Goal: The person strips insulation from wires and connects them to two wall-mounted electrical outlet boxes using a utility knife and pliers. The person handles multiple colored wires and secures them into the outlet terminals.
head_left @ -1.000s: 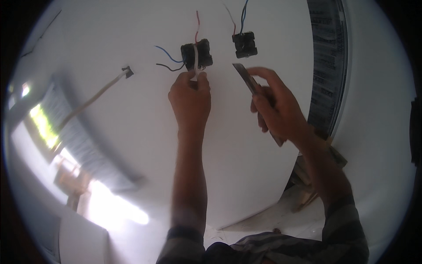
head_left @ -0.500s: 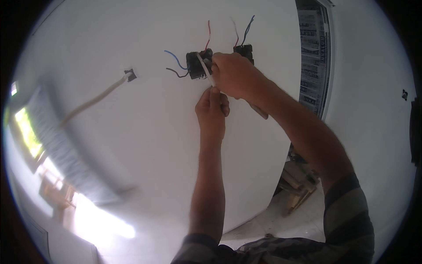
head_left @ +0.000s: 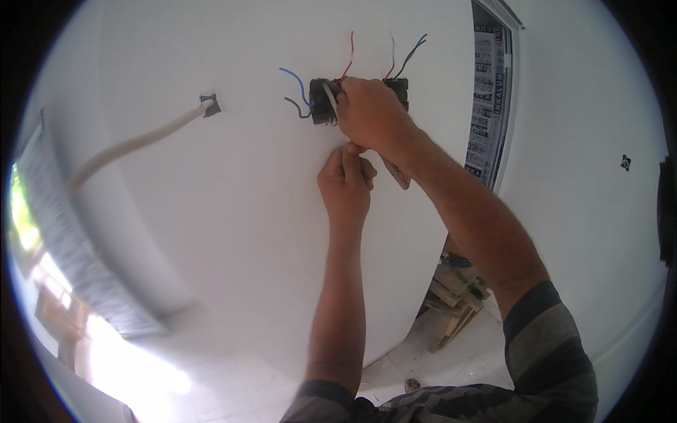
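A black electrical box [head_left: 321, 106] is set in the white wall, with a blue, a dark and a red wire sticking out. A white cable [head_left: 329, 94] hangs from it down behind my right hand. My right hand [head_left: 375, 113] is closed in front of the box's right side, around a tool whose greyish handle [head_left: 397, 174] pokes out below; its working end is hidden. Just beneath, my left hand [head_left: 345, 176] pinches at the cable's lower end, which my right hand mostly covers. A second black box [head_left: 399, 92] sits to the right, partly hidden, with red, white and blue wires.
On the left, a thick pale conduit [head_left: 141, 143] comes out of a wall hole [head_left: 210, 106]. Right of the wall's edge stands a frame covered with printed sheeting [head_left: 490, 99]. Wood pieces [head_left: 451, 310] lie on the floor below. Another small wall box [head_left: 625, 163] is at far right.
The view has shifted slightly. My right hand has moved down and left over the cable, covering more of it, and the tool handle hangs more steeply. My left hand keeps its pinch.
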A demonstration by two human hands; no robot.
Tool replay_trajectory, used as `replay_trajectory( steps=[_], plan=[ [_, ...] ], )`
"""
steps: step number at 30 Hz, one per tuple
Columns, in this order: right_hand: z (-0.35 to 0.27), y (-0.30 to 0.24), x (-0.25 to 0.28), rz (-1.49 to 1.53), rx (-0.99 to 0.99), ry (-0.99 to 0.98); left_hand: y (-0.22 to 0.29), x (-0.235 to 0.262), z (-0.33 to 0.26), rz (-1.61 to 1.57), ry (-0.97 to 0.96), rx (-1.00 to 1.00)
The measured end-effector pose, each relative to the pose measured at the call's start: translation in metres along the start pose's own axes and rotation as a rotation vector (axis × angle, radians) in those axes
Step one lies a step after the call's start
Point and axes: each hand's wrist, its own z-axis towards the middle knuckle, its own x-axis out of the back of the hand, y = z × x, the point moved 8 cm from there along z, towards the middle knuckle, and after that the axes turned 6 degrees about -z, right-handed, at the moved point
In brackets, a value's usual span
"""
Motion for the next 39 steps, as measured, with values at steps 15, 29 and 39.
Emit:
replay_trajectory(
  steps=[15,29,39],
  plan=[
    [0.003,-0.006,0.0,-0.045,-0.009,-0.016,-0.006,-0.003,-0.002,-0.146,0.011,-0.079],
    [0.004,0.003,0.006,0.26,-0.176,-0.24,-0.01,-0.004,0.0,-0.118,0.013,-0.11],
    [-0.008,0.002,0.011,0.401,-0.224,-0.351,-0.014,-0.005,-0.001,-0.141,0.007,-0.118]
  ],
)
